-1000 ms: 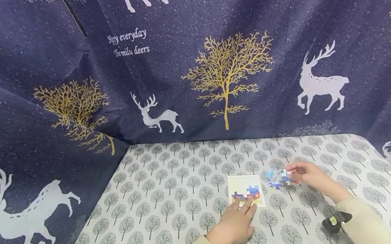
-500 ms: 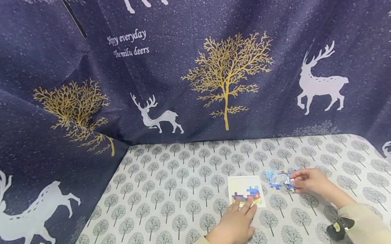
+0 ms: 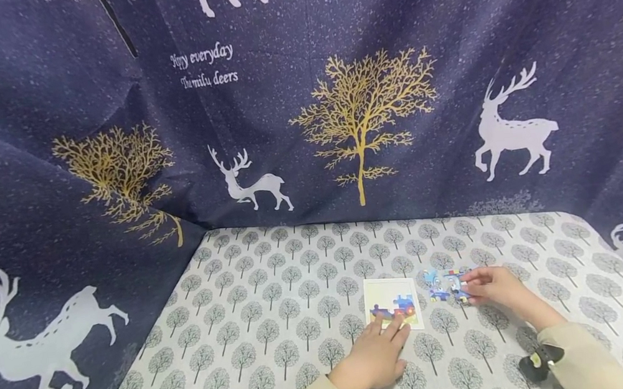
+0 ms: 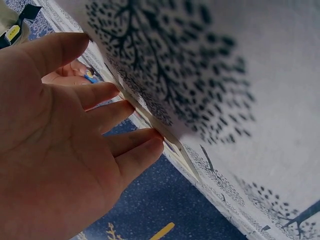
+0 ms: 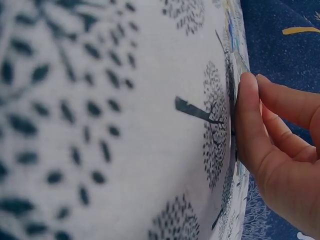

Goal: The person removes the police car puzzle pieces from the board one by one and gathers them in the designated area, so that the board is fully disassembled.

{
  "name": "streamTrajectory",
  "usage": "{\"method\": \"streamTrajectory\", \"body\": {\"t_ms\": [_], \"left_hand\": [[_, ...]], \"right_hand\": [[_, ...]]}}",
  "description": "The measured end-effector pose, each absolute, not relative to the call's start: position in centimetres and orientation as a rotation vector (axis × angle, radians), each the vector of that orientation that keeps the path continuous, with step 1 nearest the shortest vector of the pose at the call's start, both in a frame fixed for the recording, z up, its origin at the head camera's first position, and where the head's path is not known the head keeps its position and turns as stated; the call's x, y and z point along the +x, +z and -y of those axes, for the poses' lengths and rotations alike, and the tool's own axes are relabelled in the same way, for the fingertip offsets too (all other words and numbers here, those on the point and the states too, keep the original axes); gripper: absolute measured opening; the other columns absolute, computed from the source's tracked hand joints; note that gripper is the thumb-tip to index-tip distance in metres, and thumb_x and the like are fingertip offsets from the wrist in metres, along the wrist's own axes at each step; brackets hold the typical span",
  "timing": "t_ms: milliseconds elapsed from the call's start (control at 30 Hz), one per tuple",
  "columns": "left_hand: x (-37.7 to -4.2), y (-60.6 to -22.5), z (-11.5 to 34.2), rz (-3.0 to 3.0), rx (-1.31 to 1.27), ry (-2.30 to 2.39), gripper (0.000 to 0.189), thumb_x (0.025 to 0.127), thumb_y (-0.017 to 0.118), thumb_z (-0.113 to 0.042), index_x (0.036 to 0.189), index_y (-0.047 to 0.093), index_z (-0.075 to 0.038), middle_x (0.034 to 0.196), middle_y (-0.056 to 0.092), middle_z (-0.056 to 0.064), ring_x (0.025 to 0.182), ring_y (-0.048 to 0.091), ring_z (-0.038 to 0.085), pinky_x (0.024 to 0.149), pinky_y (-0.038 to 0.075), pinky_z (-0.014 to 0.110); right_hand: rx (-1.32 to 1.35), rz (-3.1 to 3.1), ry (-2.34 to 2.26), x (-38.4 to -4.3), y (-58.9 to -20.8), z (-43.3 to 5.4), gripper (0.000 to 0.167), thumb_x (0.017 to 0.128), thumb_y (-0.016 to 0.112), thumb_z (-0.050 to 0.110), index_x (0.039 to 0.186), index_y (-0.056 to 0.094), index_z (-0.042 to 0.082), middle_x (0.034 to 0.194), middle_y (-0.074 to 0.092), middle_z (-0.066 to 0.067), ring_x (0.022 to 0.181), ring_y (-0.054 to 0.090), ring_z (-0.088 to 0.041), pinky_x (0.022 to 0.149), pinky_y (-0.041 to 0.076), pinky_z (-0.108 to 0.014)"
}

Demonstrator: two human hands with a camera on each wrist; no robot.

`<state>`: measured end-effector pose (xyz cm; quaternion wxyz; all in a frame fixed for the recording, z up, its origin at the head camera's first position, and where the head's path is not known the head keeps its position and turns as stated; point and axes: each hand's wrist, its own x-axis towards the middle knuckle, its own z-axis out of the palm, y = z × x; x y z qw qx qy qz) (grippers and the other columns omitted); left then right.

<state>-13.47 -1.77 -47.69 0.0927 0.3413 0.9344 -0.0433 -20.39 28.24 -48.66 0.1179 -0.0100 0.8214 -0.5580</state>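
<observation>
In the head view, a white-framed puzzle board (image 3: 373,288) with a blue and red train picture lies on the table. My left hand (image 3: 373,354) rests on its near edge, fingers spread and straight. The left wrist view also has those fingertips on the edge of the thin board (image 4: 187,162). Right of the board lie several small blue, printed puzzle pieces (image 3: 436,284), close together. My right hand (image 3: 492,287) is at their right side, thumb and forefinger pinching a thin puzzle piece (image 5: 241,64), partly hidden by the fingertips.
A patterned tree-print cloth (image 3: 276,298) covers the table. Behind it and at the left hangs a dark blue curtain (image 3: 282,128) with deer and trees. A black strap device (image 3: 538,362) is on the right wrist.
My right hand has shifted slightly right and toward me with its piece, now down beside the other pieces. The left hand and the board stay in place.
</observation>
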Motion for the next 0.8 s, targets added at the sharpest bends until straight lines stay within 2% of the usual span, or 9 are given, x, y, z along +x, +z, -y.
{"method": "streamTrajectory", "body": {"t_ms": [267, 800], "left_hand": [[-13.48, -47.75, 1.78, -2.772, 1.022, -0.158, 0.062, 0.097, 0.048, -0.046, 0.152, 0.03, -0.024, 0.158, 0.024, -0.005, 0.142, 0.028, 0.029, 0.112, 0.033, 0.035], [-13.43, -47.4, 1.84, -2.776, 1.014, -0.148, 0.062, 0.097, 0.049, -0.046, 0.152, 0.03, -0.024, 0.158, 0.025, -0.006, 0.142, 0.027, 0.028, 0.112, 0.031, 0.035]], "right_hand": [[-0.026, -2.591, -1.46, -20.39, -48.65, -27.63, 0.025, 0.086, 0.065, -0.001, 0.105, 0.058, -0.017, 0.082, 0.064, -0.01, 0.069, 0.068, -0.021, 0.064, 0.059, -0.029], [-0.063, -2.679, -1.332, -20.39, -47.92, -27.45, 0.021, 0.085, 0.067, 0.003, 0.098, 0.062, -0.011, 0.076, 0.06, -0.007, 0.064, 0.064, -0.018, 0.058, 0.057, -0.028]]}}
